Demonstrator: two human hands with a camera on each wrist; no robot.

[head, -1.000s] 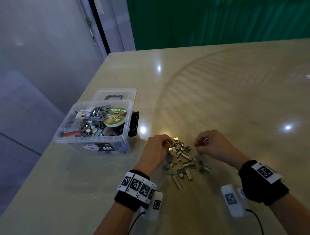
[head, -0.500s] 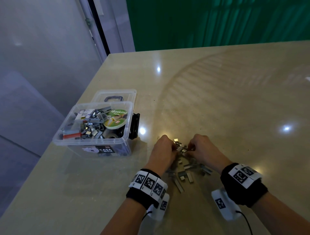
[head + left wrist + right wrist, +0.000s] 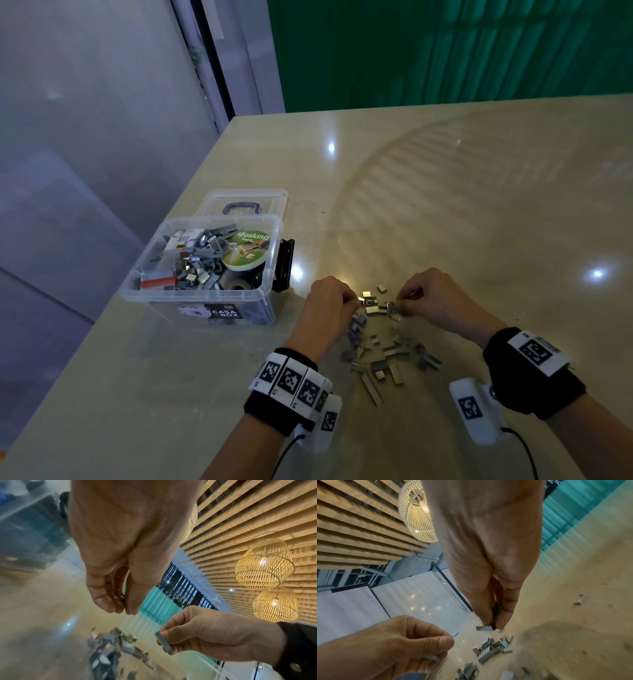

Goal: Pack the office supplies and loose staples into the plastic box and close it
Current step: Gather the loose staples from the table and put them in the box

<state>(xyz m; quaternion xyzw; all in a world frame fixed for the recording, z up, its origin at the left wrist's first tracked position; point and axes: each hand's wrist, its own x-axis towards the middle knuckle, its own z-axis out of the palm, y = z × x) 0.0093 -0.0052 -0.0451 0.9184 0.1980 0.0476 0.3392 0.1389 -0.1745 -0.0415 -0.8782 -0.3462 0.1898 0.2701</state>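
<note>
On the left of the head view I see the clear plastic box [image 3: 164, 291] standing open on the beige table [image 3: 479, 205], its rim uncovered. It is already well filled: grey staple strips, a red-edged item near the left wall, and a roll of masking tape [image 3: 245, 251] with a green label toward the right wall. The lid [image 3: 246, 200] with its dark handle lies flat just behind the box, further up the frame. A black latch [image 3: 286, 263] hangs on the box's right side.

Moving right, my left hand [image 3: 327, 308] sits at the left edge of the loose staples [image 3: 380, 356], fingers curled under, thumb and fingertips closed together; the left wrist view shows something small and dark pinched there, and the right wrist view shows a metal piece under its thumb. I take it to be a staple piece, though blur hides the detail.

The staples are scattered in lower centre frame, between and below both hands, well apart from the box.

Further right, my right hand [image 3: 433, 301] is likewise curled, thumb against fingertips, pinching a short staple strip [image 3: 484, 628] just above the pile; that strip also shows clearly in the left wrist view.
</note>
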